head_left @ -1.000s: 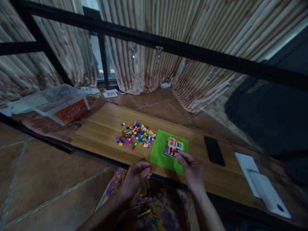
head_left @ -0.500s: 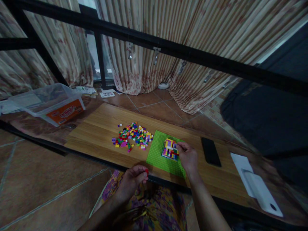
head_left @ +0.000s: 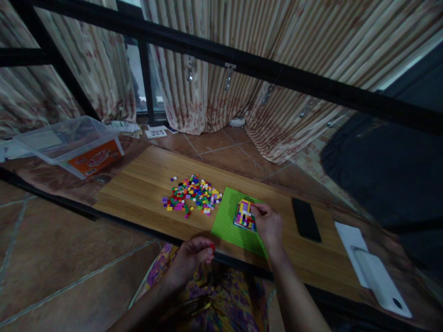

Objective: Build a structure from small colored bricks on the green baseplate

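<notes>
Fingertip work on a worktop (head_left: 134, 189): the block build (head_left: 244, 216) sits on a green baseplate (head_left: 224, 223), just left of the right hand's fingers, which touch or hover at its right edge. The right hand (head_left: 271, 228) is by far the nearer; its thumb and forefinger are drawn together, though whether they grip a brick cannot be told. The left hand (head_left: 192, 258), at the worktop's near edge, pinches a red brick (head_left: 212, 247), with the build lying ahead of it and to the right. The build's long axis is hard to call, its right part hidden behind the fingers. Loose bricks (head_left: 195, 193) spread left of the baseplate; a black phone (head_left: 306, 219) lies to the right. Compared with one second ago, the right fingers have shifted from the build's near right corner to farther up its right side, while the left hand keeps its pinch.
</notes>
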A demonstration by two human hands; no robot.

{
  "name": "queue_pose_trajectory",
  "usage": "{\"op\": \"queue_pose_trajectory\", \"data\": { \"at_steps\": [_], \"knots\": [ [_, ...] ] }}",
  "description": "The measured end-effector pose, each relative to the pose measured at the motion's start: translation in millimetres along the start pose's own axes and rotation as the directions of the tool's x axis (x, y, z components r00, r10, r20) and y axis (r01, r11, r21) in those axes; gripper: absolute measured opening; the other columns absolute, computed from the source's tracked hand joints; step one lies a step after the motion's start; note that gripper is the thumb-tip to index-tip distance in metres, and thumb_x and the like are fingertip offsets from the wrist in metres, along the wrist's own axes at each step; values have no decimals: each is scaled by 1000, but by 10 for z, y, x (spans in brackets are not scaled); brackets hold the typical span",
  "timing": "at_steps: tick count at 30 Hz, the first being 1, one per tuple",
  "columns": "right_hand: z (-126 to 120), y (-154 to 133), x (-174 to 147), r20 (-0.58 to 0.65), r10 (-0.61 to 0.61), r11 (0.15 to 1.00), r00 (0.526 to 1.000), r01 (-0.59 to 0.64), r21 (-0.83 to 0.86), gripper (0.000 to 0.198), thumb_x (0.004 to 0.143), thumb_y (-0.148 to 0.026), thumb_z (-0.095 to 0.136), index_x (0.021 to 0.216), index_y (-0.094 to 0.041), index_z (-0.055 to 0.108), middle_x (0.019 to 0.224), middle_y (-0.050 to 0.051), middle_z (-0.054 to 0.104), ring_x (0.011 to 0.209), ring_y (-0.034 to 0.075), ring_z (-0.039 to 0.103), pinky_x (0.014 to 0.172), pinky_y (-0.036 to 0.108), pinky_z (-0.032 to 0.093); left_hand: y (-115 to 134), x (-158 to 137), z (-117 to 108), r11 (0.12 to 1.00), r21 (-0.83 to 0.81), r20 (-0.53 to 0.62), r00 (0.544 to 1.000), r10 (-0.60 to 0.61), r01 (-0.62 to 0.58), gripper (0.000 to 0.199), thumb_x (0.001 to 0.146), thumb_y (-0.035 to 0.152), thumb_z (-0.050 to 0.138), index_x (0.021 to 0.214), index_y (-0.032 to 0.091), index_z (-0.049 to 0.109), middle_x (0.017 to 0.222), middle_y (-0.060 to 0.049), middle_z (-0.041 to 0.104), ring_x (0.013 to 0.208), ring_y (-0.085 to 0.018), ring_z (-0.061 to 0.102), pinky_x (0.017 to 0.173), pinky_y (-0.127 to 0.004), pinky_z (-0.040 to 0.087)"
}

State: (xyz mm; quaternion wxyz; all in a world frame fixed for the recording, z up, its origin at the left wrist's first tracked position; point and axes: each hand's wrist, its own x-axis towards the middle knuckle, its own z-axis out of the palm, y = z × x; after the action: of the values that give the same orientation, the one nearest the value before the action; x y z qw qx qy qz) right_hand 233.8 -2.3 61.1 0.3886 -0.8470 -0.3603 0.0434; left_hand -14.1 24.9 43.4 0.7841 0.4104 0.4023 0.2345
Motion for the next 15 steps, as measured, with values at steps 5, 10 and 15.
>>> {"op": "queue_pose_trajectory", "data": {
  "at_steps": [5,10,15],
  "knots": [
    [22,46,-27,-18,-82,997,997,82,8,37,81,-50,54,85,-20,74,83,9,74,72,21,66,69,32,47,0,-4,-5,1000,-8,-6,1000,-4,4,32,58,39,82,76,16,69,64,-1,66,58,-12,59,56,-23,46],
    [30,93,-48,-31,-142,989,989,143,30,37,83,-49,53,84,-19,74,84,9,73,74,21,65,72,32,48,-3,-4,-10,1000,-14,-1,1000,-16,16,32,58,38,82,76,16,69,65,-1,66,57,-11,58,56,-22,46],
    [68,149,-39,-33,-145,987,989,147,67,37,83,-49,54,83,-19,74,83,8,72,74,20,64,72,33,48,33,-23,4,998,-29,-10,999,-48,47,30,59,35,83,76,15,69,65,0,65,58,-10,57,57,-21,45]
  ]
}}
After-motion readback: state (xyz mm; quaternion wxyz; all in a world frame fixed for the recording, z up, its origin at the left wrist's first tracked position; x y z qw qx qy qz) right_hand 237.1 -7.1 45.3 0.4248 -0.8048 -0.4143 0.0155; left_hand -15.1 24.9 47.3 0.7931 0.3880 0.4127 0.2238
